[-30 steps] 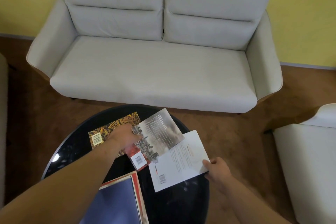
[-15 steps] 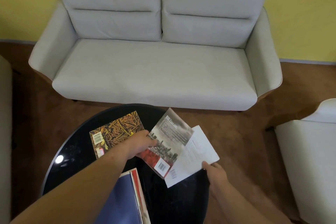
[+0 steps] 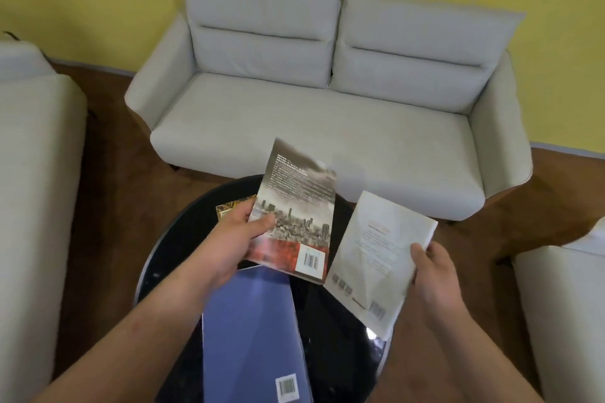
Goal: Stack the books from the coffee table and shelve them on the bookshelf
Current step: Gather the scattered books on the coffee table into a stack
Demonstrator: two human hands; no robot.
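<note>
- Ahead, a pale grey two-seat sofa (image 3: pixel 327 114) is seen behind a round glossy black coffee table (image 3: pixel 330 330).
- A grey cityscape-covered paperback (image 3: pixel 294 206) is gripped by the left hand (image 3: pixel 234 240), above a blue book (image 3: pixel 252 330) lying on the table.
- A white paperback (image 3: pixel 376 258) is held by the right hand (image 3: pixel 432 278).

Two bare forearms, no sleeves in view. No watch, ring or bracelet on the left hand (image 3: pixel 234 242) or the right hand (image 3: pixel 432 275). Short, unpainted nails on the fingers (image 3: pixel 262 224). No gloves.

bright even light | glare on table (image 3: pixel 371 334) | soft blur | edges curved
</note>
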